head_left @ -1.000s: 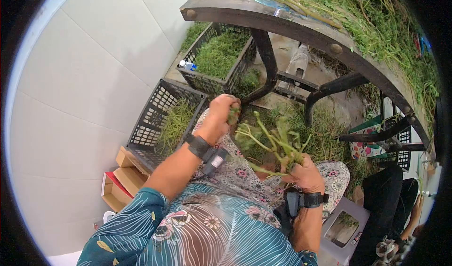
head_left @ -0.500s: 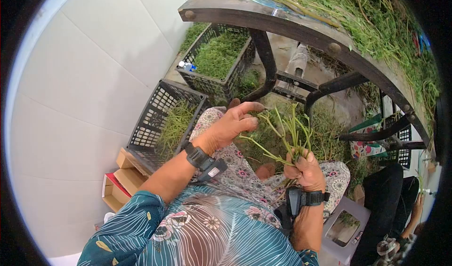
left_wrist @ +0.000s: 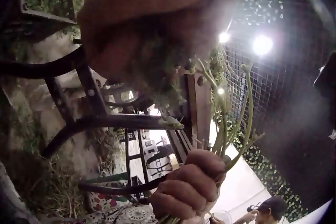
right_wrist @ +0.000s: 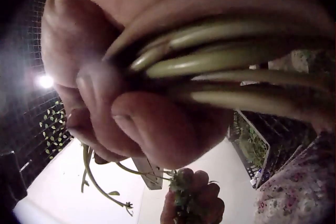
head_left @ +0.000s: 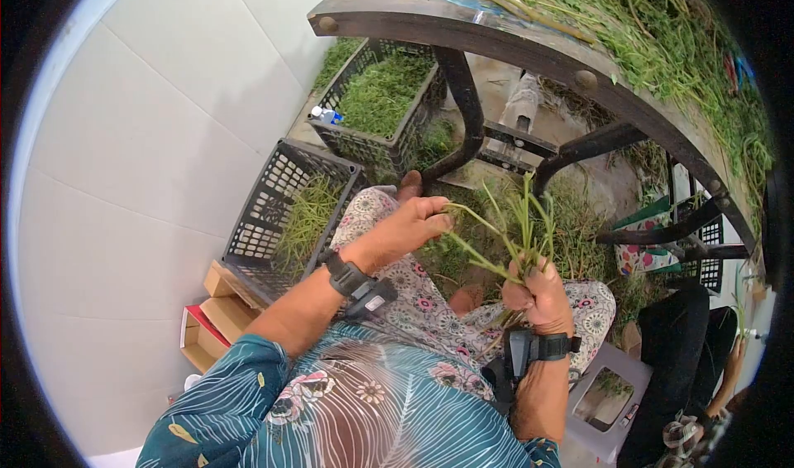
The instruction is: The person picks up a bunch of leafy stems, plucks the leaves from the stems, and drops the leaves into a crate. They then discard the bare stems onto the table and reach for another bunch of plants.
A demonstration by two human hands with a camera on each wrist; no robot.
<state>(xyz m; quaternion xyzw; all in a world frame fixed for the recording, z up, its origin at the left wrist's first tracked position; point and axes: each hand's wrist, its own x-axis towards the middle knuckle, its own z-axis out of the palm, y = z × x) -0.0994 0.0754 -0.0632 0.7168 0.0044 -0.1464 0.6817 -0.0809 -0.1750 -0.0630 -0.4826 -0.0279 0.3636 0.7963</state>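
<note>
In the head view my right hand [head_left: 542, 298] grips a bunch of green stems [head_left: 517, 228] whose upper ends fan out above the fist. The right wrist view shows their thick lower ends [right_wrist: 210, 61] running through the curled fingers. Just left of the bunch, my left hand [head_left: 405, 232] is at the tip of one slanting stem. Its fingers are curled round a small wad of leafy greens [right_wrist: 184, 192], seen in the right wrist view and dark and blurred in the left wrist view. Both hands are above the lap.
At left, a black crate [head_left: 265, 199] holds pale green stems; another crate [head_left: 389, 141] behind it is full of leafy greens. A table [head_left: 463, 33] heaped with greens stands ahead on black legs. Plant scraps [head_left: 579, 220] litter the floor. Cardboard boxes [head_left: 219, 319] lie left; another person's legs [head_left: 674, 360] are at right.
My left hand was blurred near the crates, then came right and down to the stems, its fingers now at a stem tip. The right hand keeps its grip, the bunch turning more upright.
</note>
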